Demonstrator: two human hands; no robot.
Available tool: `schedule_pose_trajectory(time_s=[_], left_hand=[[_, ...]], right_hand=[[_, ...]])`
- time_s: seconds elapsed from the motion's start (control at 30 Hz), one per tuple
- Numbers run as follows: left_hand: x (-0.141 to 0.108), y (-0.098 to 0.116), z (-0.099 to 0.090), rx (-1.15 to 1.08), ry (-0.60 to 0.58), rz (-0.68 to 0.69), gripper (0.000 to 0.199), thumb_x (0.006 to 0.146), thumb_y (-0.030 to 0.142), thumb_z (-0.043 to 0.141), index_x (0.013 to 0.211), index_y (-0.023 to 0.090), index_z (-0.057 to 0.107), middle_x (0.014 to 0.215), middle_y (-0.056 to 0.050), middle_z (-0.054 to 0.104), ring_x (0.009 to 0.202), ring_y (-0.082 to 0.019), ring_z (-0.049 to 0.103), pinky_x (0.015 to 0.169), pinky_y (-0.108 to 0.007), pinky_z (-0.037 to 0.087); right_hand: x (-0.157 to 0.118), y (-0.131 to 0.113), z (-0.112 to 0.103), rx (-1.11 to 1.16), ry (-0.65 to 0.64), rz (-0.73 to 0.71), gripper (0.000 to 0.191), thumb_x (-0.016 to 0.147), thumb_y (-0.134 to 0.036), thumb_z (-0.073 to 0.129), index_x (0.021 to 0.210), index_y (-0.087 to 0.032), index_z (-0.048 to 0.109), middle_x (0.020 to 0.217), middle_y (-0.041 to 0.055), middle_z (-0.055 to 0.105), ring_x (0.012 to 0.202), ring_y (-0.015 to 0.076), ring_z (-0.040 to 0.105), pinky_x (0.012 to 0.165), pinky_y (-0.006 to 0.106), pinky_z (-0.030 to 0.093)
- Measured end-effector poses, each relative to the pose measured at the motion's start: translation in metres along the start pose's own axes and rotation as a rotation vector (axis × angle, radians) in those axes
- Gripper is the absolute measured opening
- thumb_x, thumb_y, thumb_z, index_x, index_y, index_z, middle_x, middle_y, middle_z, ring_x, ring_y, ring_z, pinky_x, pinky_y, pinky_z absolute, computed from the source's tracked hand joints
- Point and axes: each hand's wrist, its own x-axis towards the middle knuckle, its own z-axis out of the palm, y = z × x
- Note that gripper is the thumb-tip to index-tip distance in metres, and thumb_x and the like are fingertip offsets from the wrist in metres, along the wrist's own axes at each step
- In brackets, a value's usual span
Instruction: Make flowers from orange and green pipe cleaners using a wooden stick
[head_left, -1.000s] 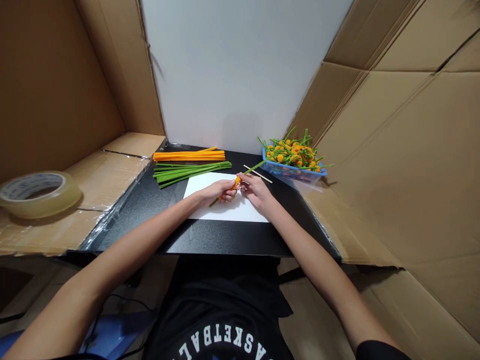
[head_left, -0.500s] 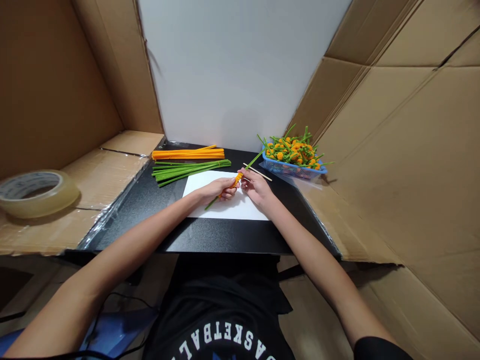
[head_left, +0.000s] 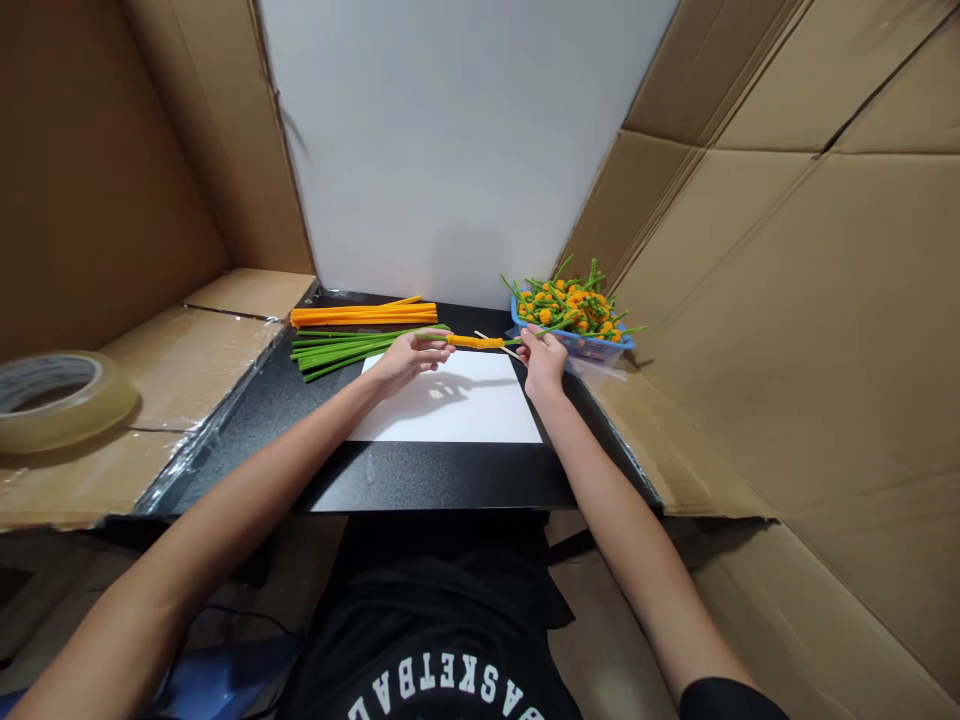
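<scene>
Between my hands a green pipe cleaner with an orange pipe cleaner (head_left: 476, 342) coiled round its middle is held level above a white sheet of paper (head_left: 450, 410). My left hand (head_left: 414, 358) is closed on the left end of the green stem, close to the coil. With thumb and fingers pinched, my right hand (head_left: 543, 358) grips the green stem just right of the orange coil. A thin wooden stick (head_left: 514, 353) lies on the table behind, partly hidden by the coil and my right hand.
Bundles of orange pipe cleaners (head_left: 360, 314) and green pipe cleaners (head_left: 330, 352) lie at the back left. A blue basket (head_left: 600, 346) heaped with orange-and-green pieces stands back right. A tape roll (head_left: 112, 400) rests on the cardboard at left. Cardboard walls (head_left: 810, 300) flank the black table.
My hands have moved apart and up from the paper. The coiled piece has turned from slanted to nearly level, and the orange coil now shows fully between them.
</scene>
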Motion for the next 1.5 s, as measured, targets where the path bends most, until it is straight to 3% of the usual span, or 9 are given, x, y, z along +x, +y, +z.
schedule_pose_trajectory(time_s=[0.1,0.27,0.4,0.63,0.77,0.93,1.07,1.2,1.5], left_hand=[[0.002,0.000,0.001,-0.049,0.039,0.103,0.047,0.059,0.023,0.090,0.101,0.016,0.072,0.092,-0.006,0.071,0.079,-0.012,0.062,0.068,-0.024,0.045],[0.001,-0.007,0.009,0.008,0.150,0.196,0.046,0.064,0.044,0.087,0.096,0.017,0.069,0.100,-0.006,0.071,0.086,-0.015,0.062,0.068,-0.023,0.048],[0.000,-0.017,0.013,0.026,0.142,0.204,0.053,0.070,0.058,0.079,0.101,0.017,0.065,0.088,-0.004,0.069,0.083,-0.015,0.063,0.074,-0.026,0.051],[-0.002,-0.026,0.021,0.082,0.118,0.217,0.051,0.078,0.063,0.070,0.096,0.016,0.066,0.067,0.002,0.053,0.061,-0.010,0.048,0.054,-0.019,0.039],[-0.001,-0.027,0.024,0.119,0.083,0.260,0.051,0.079,0.066,0.066,0.086,0.015,0.064,0.060,0.004,0.043,0.056,-0.009,0.040,0.052,-0.021,0.033],[0.001,-0.029,0.024,0.164,0.083,0.287,0.055,0.078,0.070,0.064,0.079,0.016,0.061,0.056,0.005,0.035,0.052,-0.009,0.032,0.049,-0.023,0.026],[0.001,-0.028,0.023,0.163,0.140,0.277,0.053,0.078,0.069,0.063,0.075,0.017,0.059,0.055,0.006,0.033,0.051,-0.009,0.031,0.049,-0.023,0.025],[0.002,-0.025,0.021,0.209,0.204,0.254,0.049,0.082,0.065,0.059,0.074,0.017,0.060,0.055,0.005,0.034,0.049,-0.009,0.030,0.046,-0.024,0.023],[0.002,-0.020,0.017,0.360,0.211,0.294,0.042,0.085,0.054,0.055,0.070,0.016,0.063,0.054,0.003,0.039,0.049,-0.010,0.035,0.046,-0.023,0.026]], right_hand=[[-0.003,0.005,0.001,-0.237,-0.077,-0.154,0.043,0.075,-0.029,0.070,0.114,-0.011,0.064,0.059,-0.0047,0.063,0.048,0.0094,0.053,0.050,0.020,0.041],[-0.020,0.011,0.008,-0.671,-0.320,-0.441,0.040,0.081,-0.029,0.063,0.117,-0.011,0.070,0.070,0.0025,0.067,0.057,0.0135,0.057,0.060,0.026,0.046],[-0.040,0.010,0.018,-0.765,-0.455,-0.604,0.050,0.089,-0.028,0.056,0.137,-0.014,0.059,0.081,0.0044,0.069,0.063,0.0150,0.059,0.067,0.028,0.048],[-0.058,0.006,0.029,-0.754,-0.384,-0.738,0.057,0.104,-0.037,0.032,0.158,-0.016,0.027,0.077,0.0031,0.069,0.058,0.0154,0.062,0.062,0.026,0.048],[-0.058,0.004,0.028,-0.905,-0.340,-0.829,0.053,0.105,-0.034,0.031,0.155,-0.018,0.034,0.078,0.0057,0.071,0.063,0.0178,0.065,0.063,0.026,0.049],[-0.061,0.000,0.028,-1.054,-0.426,-0.970,0.048,0.104,-0.027,0.032,0.150,-0.019,0.046,0.093,0.0109,0.072,0.075,0.0187,0.066,0.070,0.026,0.049],[-0.065,-0.003,0.029,-1.033,-0.414,-0.958,0.044,0.104,-0.029,0.036,0.144,-0.023,0.052,0.098,0.0103,0.073,0.075,0.0189,0.065,0.069,0.025,0.047],[-0.067,-0.008,0.027,-1.138,-0.464,-0.954,0.040,0.101,-0.018,0.037,0.127,-0.022,0.066,0.097,0.0100,0.072,0.079,0.0191,0.064,0.069,0.025,0.044],[-0.069,-0.011,0.024,-1.199,-0.488,-0.977,0.044,0.093,-0.007,0.041,0.121,-0.024,0.070,0.098,0.0080,0.069,0.081,0.0191,0.062,0.067,0.026,0.041]])
